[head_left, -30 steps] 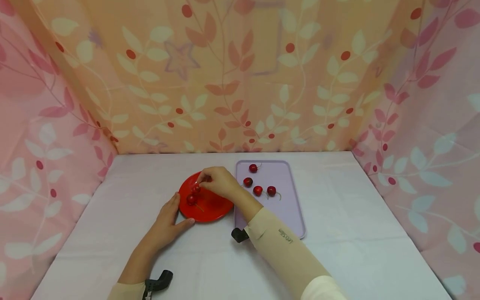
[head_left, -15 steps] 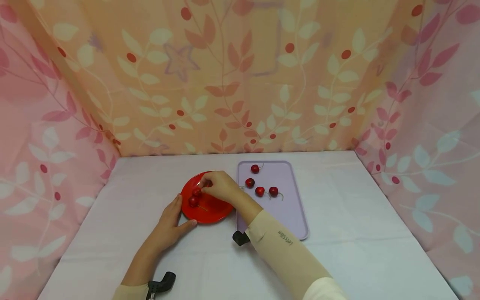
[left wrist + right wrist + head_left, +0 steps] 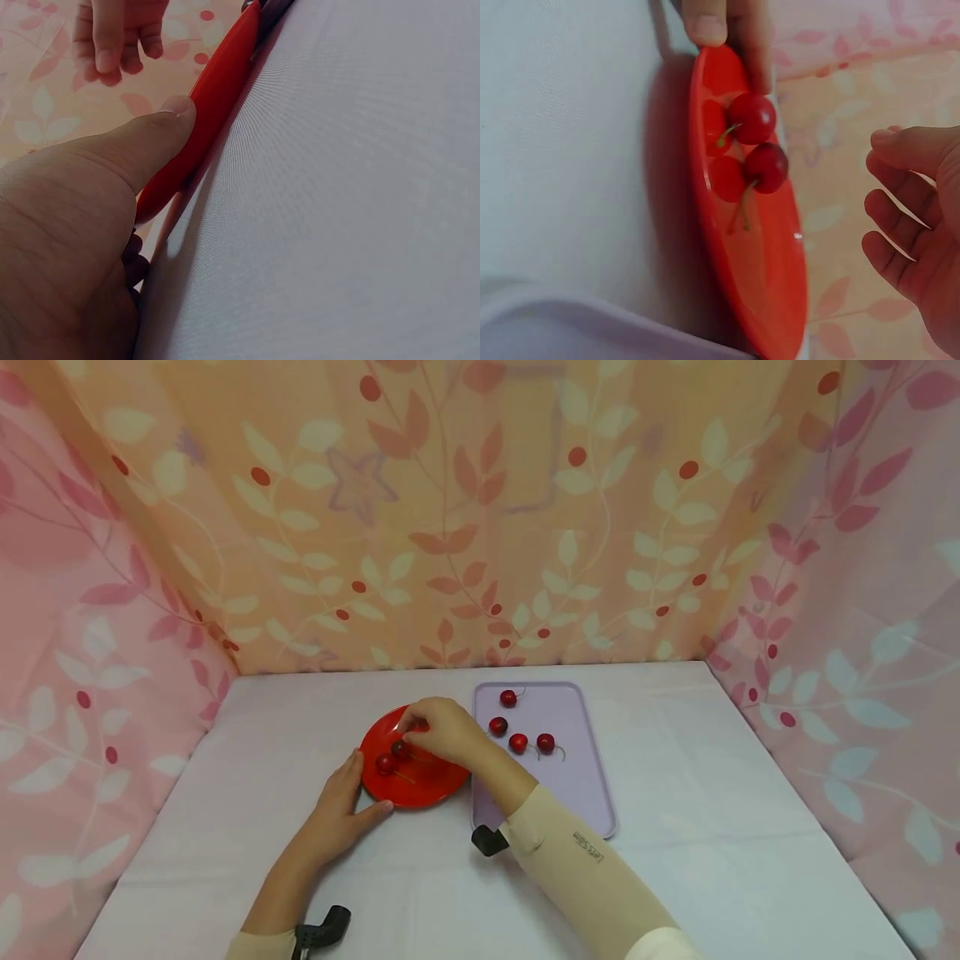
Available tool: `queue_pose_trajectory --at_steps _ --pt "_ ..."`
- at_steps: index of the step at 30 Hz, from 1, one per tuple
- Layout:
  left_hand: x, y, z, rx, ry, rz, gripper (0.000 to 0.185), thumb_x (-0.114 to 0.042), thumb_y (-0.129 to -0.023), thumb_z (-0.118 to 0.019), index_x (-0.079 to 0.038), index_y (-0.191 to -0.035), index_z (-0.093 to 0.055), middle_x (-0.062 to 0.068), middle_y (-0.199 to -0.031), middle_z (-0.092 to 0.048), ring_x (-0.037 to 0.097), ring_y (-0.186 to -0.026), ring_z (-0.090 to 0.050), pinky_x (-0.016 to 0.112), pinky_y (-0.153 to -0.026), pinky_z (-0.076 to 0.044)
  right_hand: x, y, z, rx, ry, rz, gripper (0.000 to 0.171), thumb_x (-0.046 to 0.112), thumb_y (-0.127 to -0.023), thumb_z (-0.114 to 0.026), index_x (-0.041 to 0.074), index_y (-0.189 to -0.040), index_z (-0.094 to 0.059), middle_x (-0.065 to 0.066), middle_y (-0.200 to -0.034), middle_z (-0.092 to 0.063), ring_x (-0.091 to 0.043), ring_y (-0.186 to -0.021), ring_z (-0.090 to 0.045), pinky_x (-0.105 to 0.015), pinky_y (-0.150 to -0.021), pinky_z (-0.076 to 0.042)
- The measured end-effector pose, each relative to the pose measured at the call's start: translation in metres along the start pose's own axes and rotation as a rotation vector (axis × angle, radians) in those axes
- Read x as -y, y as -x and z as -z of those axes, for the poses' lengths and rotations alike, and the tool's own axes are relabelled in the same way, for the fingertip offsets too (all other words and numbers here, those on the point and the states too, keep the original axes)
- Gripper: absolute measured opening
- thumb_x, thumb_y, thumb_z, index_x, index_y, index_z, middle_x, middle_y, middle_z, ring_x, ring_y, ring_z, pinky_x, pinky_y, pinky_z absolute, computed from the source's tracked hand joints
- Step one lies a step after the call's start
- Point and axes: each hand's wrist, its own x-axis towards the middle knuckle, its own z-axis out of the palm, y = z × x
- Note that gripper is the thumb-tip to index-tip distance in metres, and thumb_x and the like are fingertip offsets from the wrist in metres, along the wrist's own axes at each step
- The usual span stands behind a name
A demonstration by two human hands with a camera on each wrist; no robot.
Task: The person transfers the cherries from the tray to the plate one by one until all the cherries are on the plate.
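Note:
My left hand [image 3: 341,818] holds the red plate [image 3: 431,789] at its near left edge, thumb on the front rim and fingers along the left side. In the left wrist view the thumb [image 3: 161,131] lies against the rim. Two dark red cherries with stems sit side by side on the plate: the nearer cherry [image 3: 386,764] and the farther cherry [image 3: 766,168]. My right hand [image 3: 450,731] is over the plate's back right part. The right wrist view shows that hand's loosely bent fingers [image 3: 889,214] apart from both cherries, with nothing between them.
Right of the plate lies a lilac tray [image 3: 570,793]. Several cherries rest toward its back, among them a cherry [image 3: 508,698] near the far edge. A white cloth [image 3: 675,760] covers the table, and a patterned curtain [image 3: 480,510] stands behind.
My right hand has let go of the farther cherry, which now lies on the plate slightly nearer and to the right. That hand has risen a little. The left hand stays at the rim.

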Motion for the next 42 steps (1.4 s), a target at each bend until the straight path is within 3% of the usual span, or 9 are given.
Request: queue_pose_trajectory --at_steps 12,22,33,42 --pt "-0.004 -0.004 0.002 0.009 -0.018 0.006 0.107 -0.057 -0.091 -0.071 -0.005 -0.164 -0.012 0.018 -0.171 -0.014 0.046 -0.154 -0.017 0.068 -0.117 -0.027 0.012 0.039 0.044 -0.076 0.044 0.04 0.011 0.021 -0.094 -0.076 0.022 -0.105 -0.075 0.011 -0.103 -0.071 -0.01 -0.105 -0.062 -0.03 -0.097 -0.053" --pt "-0.011 -0.002 0.002 0.0 -0.016 0.01 0.106 -0.053 -0.091 -0.072 -0.005 -0.164 -0.012 0.018 -0.171 -0.014 0.045 -0.155 -0.016 0.066 -0.117 -0.029 0.017 0.08 0.069 -0.15 -0.016 0.081 0.013 0.016 -0.092 -0.078 0.022 -0.103 -0.076 0.013 -0.102 -0.071 -0.008 -0.104 -0.061 -0.037 -0.098 -0.053" --pt "-0.008 0.0 0.0 0.011 -0.021 0.04 0.107 -0.056 -0.091 -0.071 -0.007 -0.165 -0.011 0.016 -0.172 -0.013 0.044 -0.155 -0.015 0.066 -0.116 -0.03 0.01 0.121 0.069 -0.16 0.048 0.14 0.018 0.013 -0.09 -0.08 0.025 -0.101 -0.075 0.014 -0.099 -0.069 -0.017 -0.102 -0.063 -0.034 -0.094 -0.052" --pt "-0.003 0.005 0.001 -0.003 -0.031 0.028 0.106 -0.055 -0.091 -0.071 -0.004 -0.164 -0.012 0.018 -0.171 -0.014 0.045 -0.154 -0.016 0.067 -0.116 -0.03 -0.006 0.142 0.058 -0.166 0.117 0.139 0.019 0.016 -0.088 -0.082 0.026 -0.103 -0.077 0.018 -0.104 -0.071 -0.009 -0.106 -0.059 -0.033 -0.092 -0.054"
